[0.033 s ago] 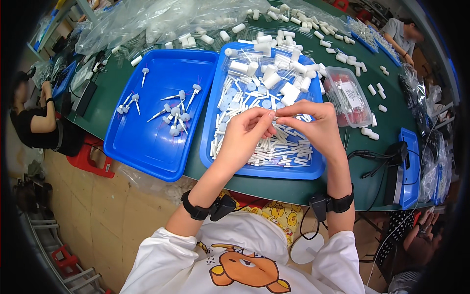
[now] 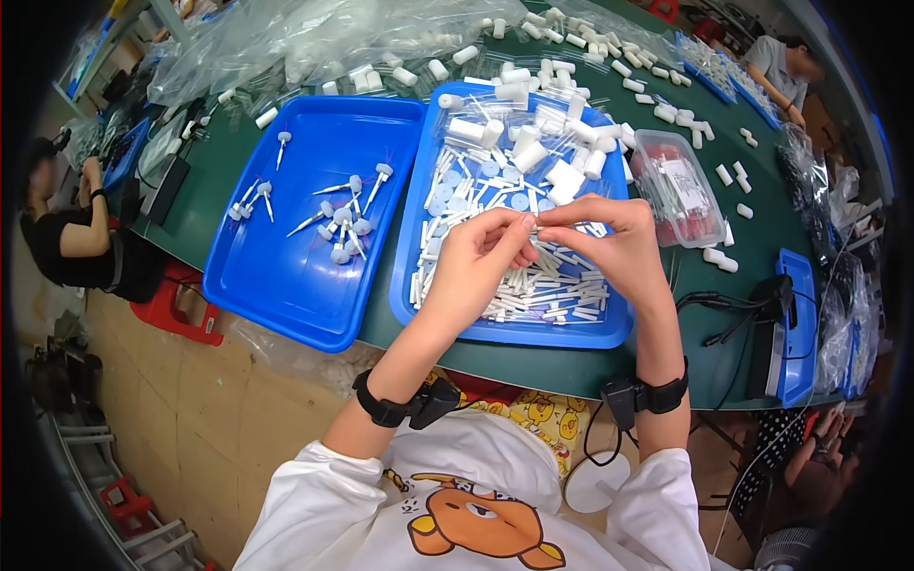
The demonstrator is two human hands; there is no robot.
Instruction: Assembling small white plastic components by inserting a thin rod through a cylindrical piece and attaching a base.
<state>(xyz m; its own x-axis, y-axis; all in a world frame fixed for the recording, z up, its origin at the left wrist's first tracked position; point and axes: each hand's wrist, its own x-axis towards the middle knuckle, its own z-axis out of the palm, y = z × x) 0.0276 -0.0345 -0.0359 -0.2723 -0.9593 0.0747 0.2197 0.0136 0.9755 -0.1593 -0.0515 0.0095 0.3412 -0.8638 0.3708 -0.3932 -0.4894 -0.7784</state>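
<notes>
Above the right-hand blue tray (image 2: pixel 402 276), my left hand (image 2: pixel 484 255) and my right hand (image 2: pixel 614 246) meet fingertip to fingertip. Each is closed in a pinch around something tiny, mostly hidden by the fingers. Beneath them lie many thin white sticks (image 2: pixel 562 295), pale blue discs (image 2: pixel 520 202) and, toward the back, thick white cylinders (image 2: pixel 529 156) with clear tubes. To the left, a second blue tray (image 2: pixel 286 314) holds several assembled pieces (image 2: pixel 341 226), each a pale disc on a thin white stem with fine reddish strands.
A clear plastic box (image 2: pixel 678 188) with red contents stands right of the trays. White cylinders (image 2: pixel 633 86) and clear plastic bags (image 2: pixel 314 48) spread across the green table (image 2: pixel 705 276). Black cables (image 2: pixel 743 309) lie at right. Other people sit at left, far right and lower right.
</notes>
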